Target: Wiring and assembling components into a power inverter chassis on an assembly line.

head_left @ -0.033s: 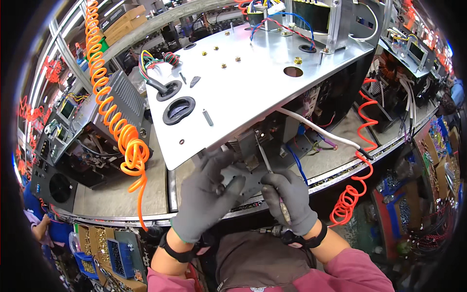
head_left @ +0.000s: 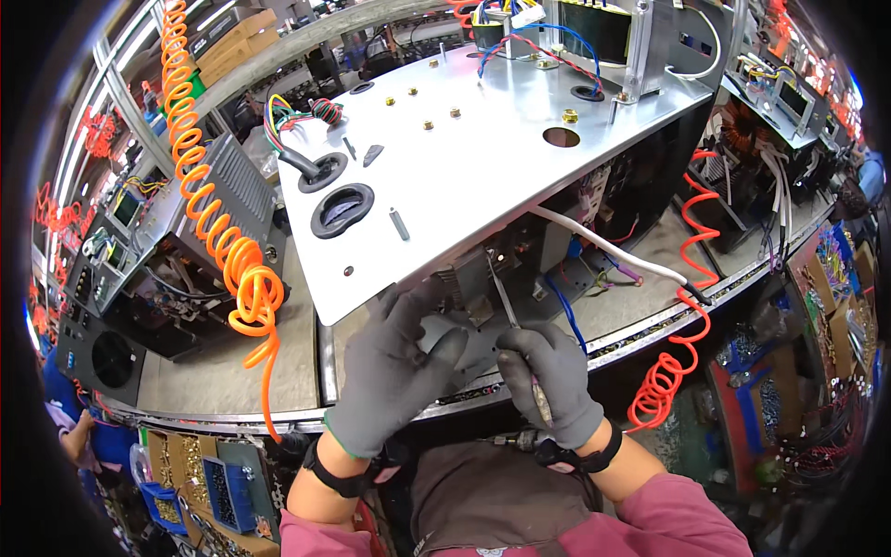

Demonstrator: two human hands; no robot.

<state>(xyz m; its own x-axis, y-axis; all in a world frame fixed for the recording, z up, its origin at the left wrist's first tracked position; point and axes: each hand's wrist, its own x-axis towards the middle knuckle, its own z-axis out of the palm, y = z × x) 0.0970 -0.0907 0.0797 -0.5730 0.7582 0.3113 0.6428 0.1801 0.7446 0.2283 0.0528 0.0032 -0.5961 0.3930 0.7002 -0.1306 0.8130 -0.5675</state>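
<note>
Grey knit gloves cover both our hands at the near edge of the flat silver metal panel [head_left: 483, 148], where little room is left under its lip. Our left hand [head_left: 394, 371] curls its fingers around a grey metal bracket [head_left: 469, 348] there; our right hand [head_left: 548, 381] has its fingers closed on a slim steel-shafted screwdriver [head_left: 509, 311], tip up into the chassis. A coiled orange air hose [head_left: 237, 260] hangs left (a red coil [head_left: 664, 390] right), a white cable [head_left: 603, 246] crossing between.
</note>
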